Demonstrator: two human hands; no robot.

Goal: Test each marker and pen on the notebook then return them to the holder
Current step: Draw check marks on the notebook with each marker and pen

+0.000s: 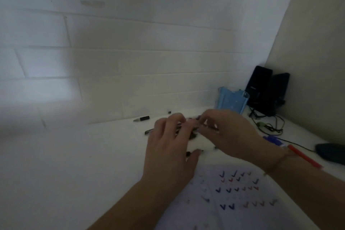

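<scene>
Left hand: left hand rests on the white desk, fingers curled over a loose pile of dark pens.
Right hand: right hand pinches something from that pile (blur hides what).
Pens: light, stiff, smooth-barrelled; probably best taken mid-barrel.
Notebook: notebook, ticked, at 5 o'clock of the hands.
Holder: blue holder at 1 o'clock.
</scene>
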